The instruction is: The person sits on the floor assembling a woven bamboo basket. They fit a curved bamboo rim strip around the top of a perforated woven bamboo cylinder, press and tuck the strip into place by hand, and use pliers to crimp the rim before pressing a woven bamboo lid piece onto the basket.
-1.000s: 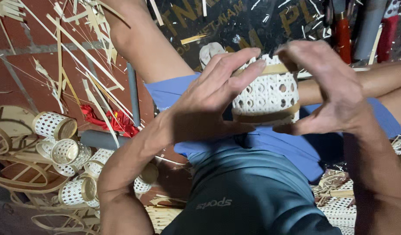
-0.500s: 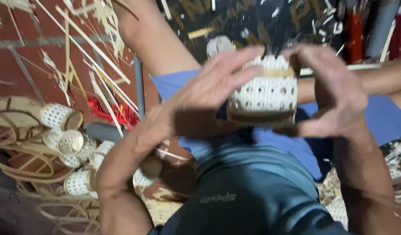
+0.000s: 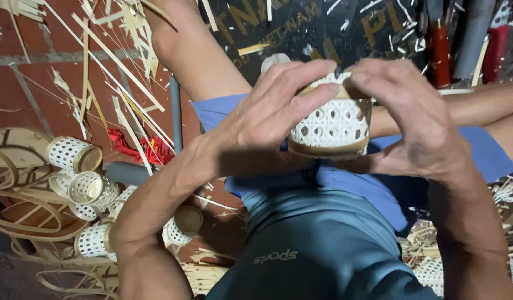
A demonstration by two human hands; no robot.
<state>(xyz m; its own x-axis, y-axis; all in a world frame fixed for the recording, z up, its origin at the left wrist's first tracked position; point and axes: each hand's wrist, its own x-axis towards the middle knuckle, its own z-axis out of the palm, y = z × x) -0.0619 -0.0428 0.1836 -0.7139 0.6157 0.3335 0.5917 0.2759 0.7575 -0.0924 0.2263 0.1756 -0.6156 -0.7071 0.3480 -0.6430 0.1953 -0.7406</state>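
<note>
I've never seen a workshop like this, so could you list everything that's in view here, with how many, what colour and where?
Small white woven cylinder basket with tan rims: one, white and tan, held up between both hands over the lap.
Finished white woven cylinder baskets: about six, white with tan rims, lying in a heap on the floor at left.
Thin bamboo strips: many, pale yellow, scattered over the red tile floor at upper left.
Coiled bamboo bands: several, tan, far left.
Red crumpled scrap: one, red, on the floor beside the heap.
Grey tube: one, grey, upright by the knee.
Blue shorts: one pair, blue, on the lap.
Left hand: fingers curled on the basket's left side.
Right hand: fingers on its right top rim.
</note>
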